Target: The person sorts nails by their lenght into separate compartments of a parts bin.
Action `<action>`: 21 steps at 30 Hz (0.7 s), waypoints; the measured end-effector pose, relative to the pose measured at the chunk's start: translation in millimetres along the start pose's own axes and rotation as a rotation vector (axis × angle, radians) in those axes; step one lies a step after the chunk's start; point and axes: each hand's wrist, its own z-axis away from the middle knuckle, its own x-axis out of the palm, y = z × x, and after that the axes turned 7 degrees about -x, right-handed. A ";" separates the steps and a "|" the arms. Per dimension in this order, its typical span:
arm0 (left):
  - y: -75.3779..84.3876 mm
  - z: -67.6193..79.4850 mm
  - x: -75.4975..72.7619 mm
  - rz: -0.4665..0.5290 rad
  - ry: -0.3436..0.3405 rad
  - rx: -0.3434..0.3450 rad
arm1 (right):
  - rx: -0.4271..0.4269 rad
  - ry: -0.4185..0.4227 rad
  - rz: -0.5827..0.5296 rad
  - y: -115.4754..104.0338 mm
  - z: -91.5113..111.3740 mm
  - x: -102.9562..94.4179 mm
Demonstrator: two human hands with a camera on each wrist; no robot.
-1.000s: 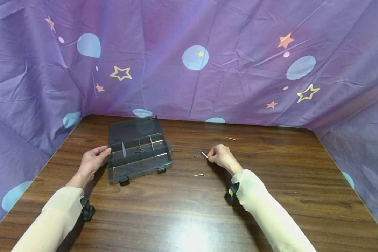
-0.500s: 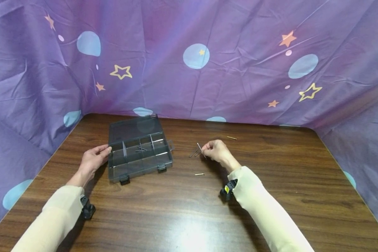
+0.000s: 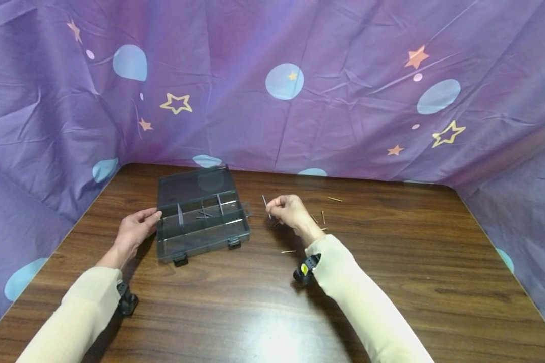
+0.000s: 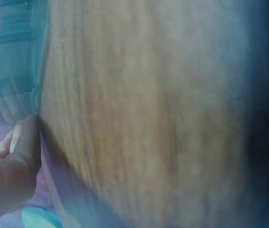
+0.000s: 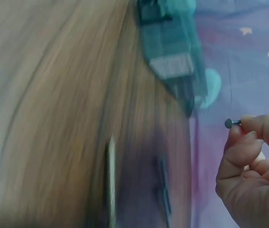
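A grey nail [image 3: 266,206] stands tilted between the thumb and fingertips of my right hand [image 3: 290,210], which pinches it above the table. Its flat head [image 5: 228,123] sticks out of the pinch in the right wrist view. To the left lies a dark translucent compartment box [image 3: 195,241] with its lid folded back. Several grey nails [image 3: 204,214] lie in a back compartment. My left hand [image 3: 133,232] touches the box's left side, fingers fairly straight. Grey nails [image 5: 165,190] also lie on the table below the right hand, mostly hidden by it in the head view.
Several gold nails are scattered on the wooden table [image 3: 236,302]: one at the back [image 3: 334,199], one nearer the front [image 3: 288,251], and others beside the right wrist, such as an upright-looking one [image 3: 323,217]. A purple curtain [image 3: 345,101] hangs behind and around the table.
My right hand has moved left toward the box with the nail, which now points more upright. Gold nails formerly hidden behind that hand show. The left hand and the box have stayed put.
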 end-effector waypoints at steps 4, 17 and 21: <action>0.0 -0.1 -0.8 0.033 -0.006 -0.001 | -0.007 0.003 -0.046 -10.0 -5.7 18.3; 0.1 -0.1 0.1 0.061 -0.015 -0.003 | 0.009 0.018 -0.156 -26.2 -22.5 67.8; 0.5 -0.1 -0.1 0.047 -0.016 -0.008 | 0.020 0.021 -0.222 -29.2 -25.7 78.3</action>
